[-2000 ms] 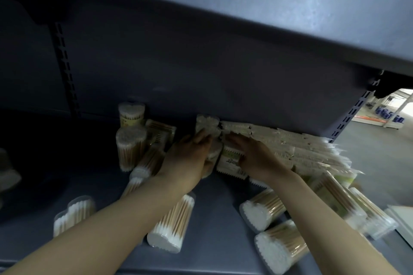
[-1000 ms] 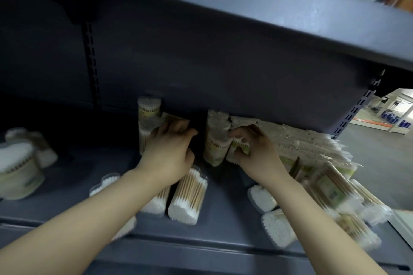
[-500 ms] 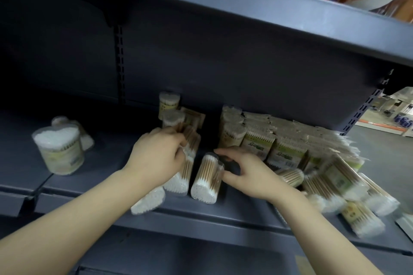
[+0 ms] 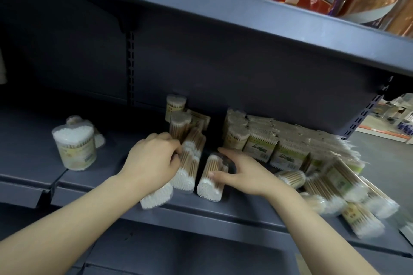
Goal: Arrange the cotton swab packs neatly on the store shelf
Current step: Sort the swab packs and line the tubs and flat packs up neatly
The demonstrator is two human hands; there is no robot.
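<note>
At the centre of the frame the left hand [image 4: 154,161] curls around a fallen swab pack [image 4: 186,172], while the right hand [image 4: 243,176] pinches the neighbouring pack [image 4: 211,177] between thumb and fingers; both lie on the grey shelf [image 4: 223,210] near its front lip. These clear tubs look light, stiff and rather slick (likely to roll when lying flat), so hold them across the sides at mid-length. Tidy rows of bagged packs [image 4: 268,143] crowd the right; open room lies leftwards, toward the large tub [image 4: 74,143]. The shelf above limits lifting.
</note>
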